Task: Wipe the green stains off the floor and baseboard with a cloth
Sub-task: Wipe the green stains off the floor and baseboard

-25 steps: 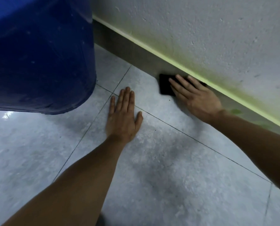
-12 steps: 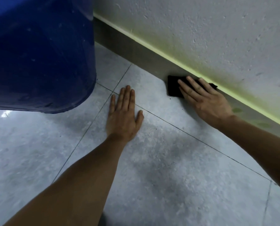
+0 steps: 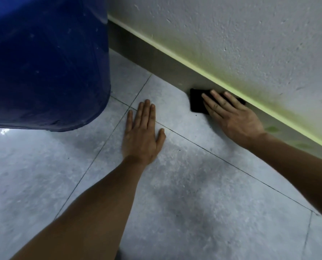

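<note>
A dark cloth (image 3: 196, 104) lies where the grey tiled floor (image 3: 184, 194) meets the grey baseboard (image 3: 156, 61). My right hand (image 3: 233, 117) presses flat on the cloth, fingers stretched over it toward the baseboard. Green stains (image 3: 271, 129) show on the baseboard to the right of that hand, and a greenish tint runs along the baseboard's top edge and the lower wall. My left hand (image 3: 142, 136) rests flat on the floor with fingers together, holding nothing, to the left of the cloth.
A large blue plastic barrel (image 3: 43, 62) stands at the upper left, close to the baseboard and just left of my left hand. The white textured wall (image 3: 250, 44) rises above the baseboard. Dark grout lines cross the floor tiles.
My right hand has slid the cloth to the right along the foot of the baseboard. My left hand has stayed planted on the floor.
</note>
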